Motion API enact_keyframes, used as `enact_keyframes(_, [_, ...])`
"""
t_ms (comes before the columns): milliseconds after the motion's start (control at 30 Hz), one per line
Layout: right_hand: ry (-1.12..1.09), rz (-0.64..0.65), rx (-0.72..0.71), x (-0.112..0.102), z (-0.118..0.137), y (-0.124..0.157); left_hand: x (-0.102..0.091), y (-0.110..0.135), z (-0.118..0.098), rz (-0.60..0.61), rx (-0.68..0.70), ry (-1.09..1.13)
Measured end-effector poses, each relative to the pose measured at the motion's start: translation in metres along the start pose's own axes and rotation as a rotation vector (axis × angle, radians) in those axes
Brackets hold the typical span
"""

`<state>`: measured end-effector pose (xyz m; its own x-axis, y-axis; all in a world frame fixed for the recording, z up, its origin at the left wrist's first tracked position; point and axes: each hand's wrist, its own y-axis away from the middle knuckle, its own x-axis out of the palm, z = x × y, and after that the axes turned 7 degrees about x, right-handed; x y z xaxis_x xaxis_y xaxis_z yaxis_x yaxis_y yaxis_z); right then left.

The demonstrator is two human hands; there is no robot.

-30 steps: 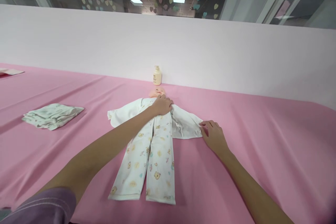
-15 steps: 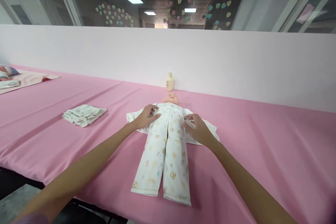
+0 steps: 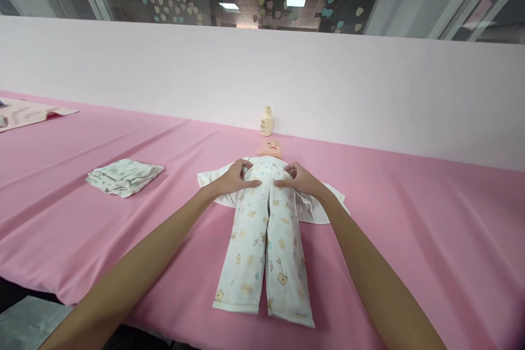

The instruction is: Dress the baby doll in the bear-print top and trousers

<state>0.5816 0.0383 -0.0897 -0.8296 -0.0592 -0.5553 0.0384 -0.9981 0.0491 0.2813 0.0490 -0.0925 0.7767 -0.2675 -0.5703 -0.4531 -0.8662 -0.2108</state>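
A baby doll (image 3: 270, 147) lies on its back, its head toward the wall. White pants (image 3: 251, 246) with small bear prints are spread flat over the doll's body, legs pointing toward me. Under them a white baby shirt (image 3: 315, 210) fans out to both sides. My left hand (image 3: 235, 178) grips the left side of the pants near the waist, thumb on top. On the opposite side my right hand (image 3: 301, 179) holds the waist in the same way, fingers curled at the edge. The doll's body and legs are hidden under the cloth.
A cream pump bottle (image 3: 266, 122) stands by the wall behind the doll's head. Folded printed cloth (image 3: 125, 176) lies to the left on the pink table cover (image 3: 180, 164). A pale pink mat (image 3: 33, 113) is at the far left. A low white wall (image 3: 164, 71) bounds the back.
My right hand has moved inward and now grips the pants' waist. My left thumb has come further over the fabric. The pants sit slightly further right in view.
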Motion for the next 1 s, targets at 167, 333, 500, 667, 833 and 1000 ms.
enact_keyframes(167, [0.117, 0.123, -0.127, -0.002, 0.006, 0.007, -0.002, -0.003, -0.001, 0.037, 0.027, 0.028])
enact_keyframes(333, [0.16, 0.08, -0.258, 0.0, 0.013, 0.024, -0.006, -0.001, -0.001, 0.114, 0.113, -0.056])
enact_keyframes(500, [0.374, 0.071, -0.245, -0.002, 0.028, 0.038, -0.013, 0.007, -0.006, 0.124, 0.126, -0.104])
enact_keyframes(667, [0.542, 0.121, -0.197, -0.01, 0.032, 0.05, -0.007, 0.015, -0.009, 0.077, 0.075, -0.168])
enact_keyframes(833, [0.523, 0.081, -0.087, -0.002, 0.029, 0.063, -0.001, 0.028, -0.02, 0.098, 0.063, -0.195])
enact_keyframes(1000, [0.385, -0.01, -0.055, 0.018, 0.015, 0.076, 0.003, 0.042, -0.024, 0.11, 0.035, -0.221])
